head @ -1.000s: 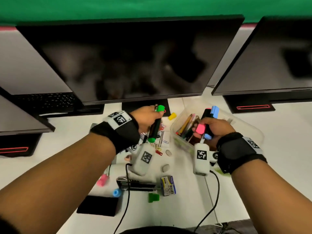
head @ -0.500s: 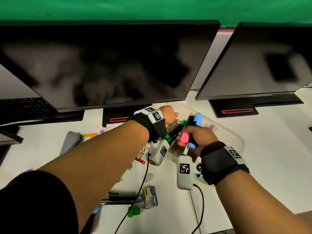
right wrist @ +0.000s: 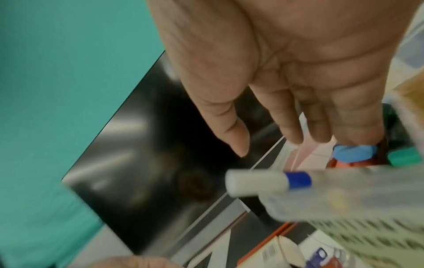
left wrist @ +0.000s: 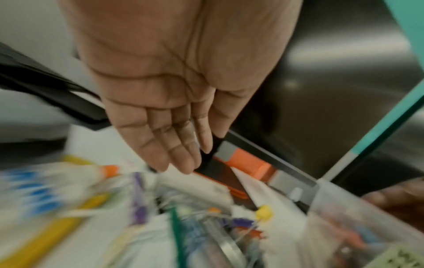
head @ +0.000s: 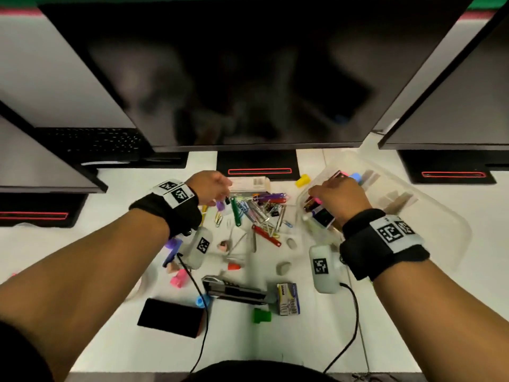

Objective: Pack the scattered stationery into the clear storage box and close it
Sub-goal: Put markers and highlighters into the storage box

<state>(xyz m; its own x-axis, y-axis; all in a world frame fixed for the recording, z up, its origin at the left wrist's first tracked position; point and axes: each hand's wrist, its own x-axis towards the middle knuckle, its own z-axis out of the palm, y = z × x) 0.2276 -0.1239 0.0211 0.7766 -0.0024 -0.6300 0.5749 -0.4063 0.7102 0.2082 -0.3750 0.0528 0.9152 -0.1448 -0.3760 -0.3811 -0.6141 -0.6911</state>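
Packing stationery
I hover my empty left hand (head: 212, 187) over clips (head: 257, 213); right hand (head: 340, 195), fingers straight, seats markers in box (head: 429, 216).

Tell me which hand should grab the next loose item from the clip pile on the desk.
Left. The left hand hovers open over the clip pile, empty. The right hand is over the clear storage box, fingertips at a blue-capped marker, farther from the pile.
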